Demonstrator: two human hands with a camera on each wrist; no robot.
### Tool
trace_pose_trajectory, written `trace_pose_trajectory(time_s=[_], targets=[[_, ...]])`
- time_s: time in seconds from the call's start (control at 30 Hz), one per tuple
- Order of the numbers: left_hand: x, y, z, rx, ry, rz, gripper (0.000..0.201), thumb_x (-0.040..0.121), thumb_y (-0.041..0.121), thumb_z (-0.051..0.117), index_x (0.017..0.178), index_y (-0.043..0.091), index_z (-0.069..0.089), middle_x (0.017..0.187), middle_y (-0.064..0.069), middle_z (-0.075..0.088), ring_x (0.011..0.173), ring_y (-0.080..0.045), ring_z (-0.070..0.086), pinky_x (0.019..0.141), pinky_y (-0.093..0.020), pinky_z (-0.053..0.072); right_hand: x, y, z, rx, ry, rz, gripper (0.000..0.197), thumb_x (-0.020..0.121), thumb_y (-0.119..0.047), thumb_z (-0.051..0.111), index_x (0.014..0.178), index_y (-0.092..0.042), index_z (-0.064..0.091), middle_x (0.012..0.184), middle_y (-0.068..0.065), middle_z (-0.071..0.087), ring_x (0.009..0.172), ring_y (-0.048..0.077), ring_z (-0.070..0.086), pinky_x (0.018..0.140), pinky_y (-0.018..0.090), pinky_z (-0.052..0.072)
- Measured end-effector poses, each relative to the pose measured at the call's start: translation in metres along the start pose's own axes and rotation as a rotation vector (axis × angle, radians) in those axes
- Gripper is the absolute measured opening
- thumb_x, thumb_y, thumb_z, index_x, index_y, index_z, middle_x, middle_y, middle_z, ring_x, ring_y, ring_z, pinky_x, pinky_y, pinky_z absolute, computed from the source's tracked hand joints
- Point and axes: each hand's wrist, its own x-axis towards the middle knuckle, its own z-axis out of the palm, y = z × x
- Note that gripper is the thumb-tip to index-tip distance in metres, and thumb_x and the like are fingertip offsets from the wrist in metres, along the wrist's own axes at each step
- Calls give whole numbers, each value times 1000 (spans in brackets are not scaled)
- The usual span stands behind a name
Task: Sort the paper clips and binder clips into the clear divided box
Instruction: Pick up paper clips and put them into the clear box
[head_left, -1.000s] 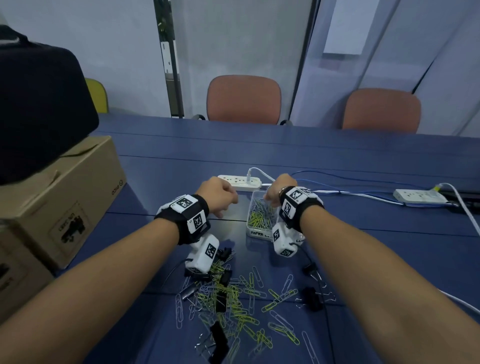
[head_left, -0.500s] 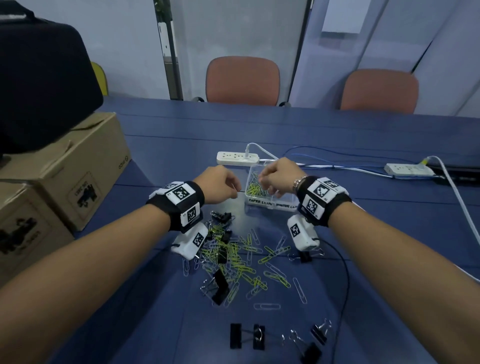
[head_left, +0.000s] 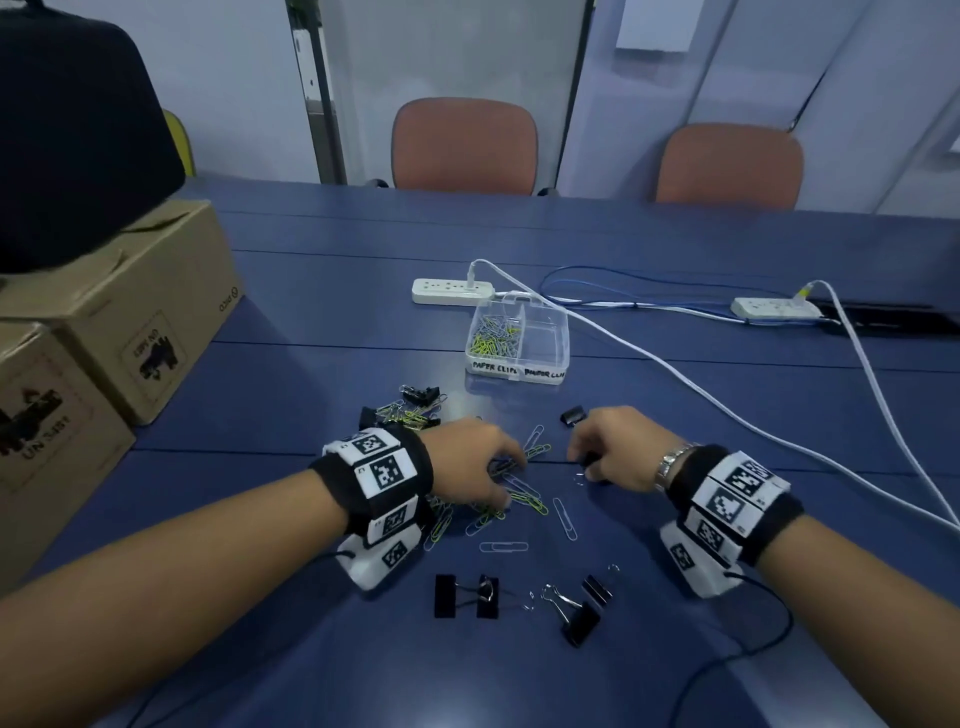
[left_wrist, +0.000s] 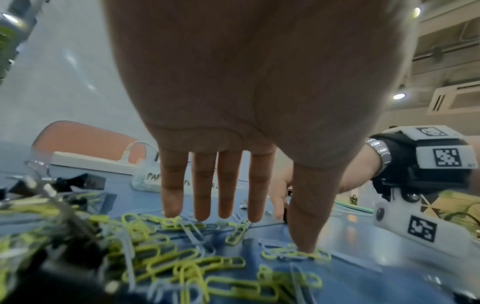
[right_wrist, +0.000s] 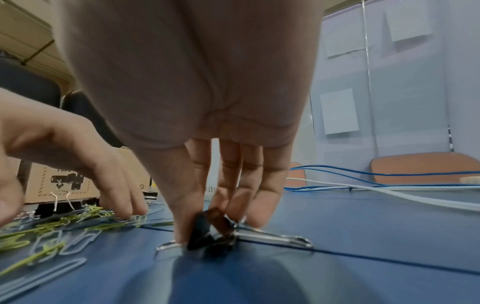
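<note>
The right hand (head_left: 618, 449) is down on the blue tabletop (head_left: 675, 649) with its thumb and fingertips (right_wrist: 265, 216) pinched on a small black binder clip with silver wire handles (right_wrist: 210, 232); in the right wrist view the clip's body stands between thumb and fingers while its handles lie flat on the table, splayed out left and right across the hand. The left hand (head_left: 467, 465) rests with straight, spread fingers (left_wrist: 172, 185) on the scattered heap of yellow-green and silver wire paper clips (left_wrist: 182, 263), tips and thumb touching the clips but closed on none of them, so it reads as pressing or raking, not holding. The clear plastic divided box with handwritten labels (head_left: 550, 371) sits straight ahead of both hands, farther away on the table and well apart from them; its left compartment already holds paper clips, and the right compartment, marked for binder clips, looks bare. That right compartment lies forward and slightly left of the right hand, which is the nearer one to it, so the carry should be a lift and a short reach forward. More black binder clips (head_left: 579, 621) lie near the person's forearms, and another (head_left: 573, 415) just beyond the right hand.
</note>
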Motion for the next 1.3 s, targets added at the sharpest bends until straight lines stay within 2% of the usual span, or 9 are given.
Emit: trace_pose_trajectory(time_s=[0.13, 0.23, 0.43, 0.57, 0.83, 0.93, 1.03, 1.17, 1.3], targets=[[-5, 2, 3, -3, 75, -12, 53, 84, 37, 74, 134, 26, 57, 114, 0, 64, 91, -14, 52, 81, -26, 45, -11, 10, -1, -2, 39, 3, 30, 79, -4, 70, 102, -23, 72, 82, -17, 51, 88, 13, 56, 74, 21, 41], [-12, -1, -1, -18, 98, -39, 47, 81, 36, 77, 124, 25, 61, 116, 1, 64, 101, -16, 58, 88, -29, 49, -22, 5, -1, -30, 86, -21, 24, 77, -19, 77, 99, -27, 70, 88, -13, 51, 87, 13, 54, 76, 25, 43], [-36, 11, 7, -32, -97, 12, 22, 80, 33, 75, 76, 14, 67, 60, 10, 59, 51, 1, 50, 56, -20, 45, -46, -30, 13, -51, -218, -128, 7, 72, -22, 70, 66, -23, 67, 63, -10, 65, 64, 10, 63, 67, 30, 58], [-32, 26, 24, 28, -227, 50, 17, 83, 30, 67, 76, 15, 67, 65, 5, 63, 57, -10, 52, 65, -27, 50, -33, -44, 13, -91, -216, -172, 11, 77, -17, 57, 70, -22, 64, 66, -6, 64, 63, 14, 57, 66, 27, 54], [-3, 11, 2, 39, 66, -33, 2, 82, 24, 62, 81, 22, 62, 83, -2, 68, 79, -23, 61, 75, -34, 53, 9, -49, 12, 79, -6, -143, 18, 82, -11, 53, 81, -21, 68, 90, 1, 69, 87, 21, 63, 81, 34, 54], [4, -3, -9, 81, 203, -74, 34, 78, 34, 69, 108, 21, 62, 105, -1, 65, 98, -23, 60, 86, -35, 50, 22, -44, 11, 73, 90, -100, 26, 84, -10, 49, 100, -20, 67, 106, 4, 62, 103, 26, 59, 91, 36, 50], [11, -14, -13, 193, 78, -171, 82, 75, 52, 69, 145, 19, 42, 144, -6, 48, 132, -29, 45, 109, -44, 39, 28, -45, 17, -59, 7, -43, 39, 89, -14, 42, 123, -14, 60, 123, 13, 54, 116, 35, 51, 99, 42, 45], [15, -16, -13, 154, -76, -158, 65, 73, 53, 67, 124, 15, 55, 119, -7, 58, 112, -31, 57, 96, -44, 50, 20, -50, 21, -126, -65, -86, 40, 89, -15, 42, 126, -14, 58, 131, 14, 50, 121, 35, 46, 103, 43, 41], [5, -15, -13, 297, -182, -139, 96, 58, 66, 74, 140, 25, 46, 136, 0, 45, 124, -26, 45, 106, -46, 41, -2, -54, 22, -130, -136, -150, 38, 90, -41, 54, 119, -16, 57, 123, 9, 49, 118, 30, 45, 101, 40, 42]])
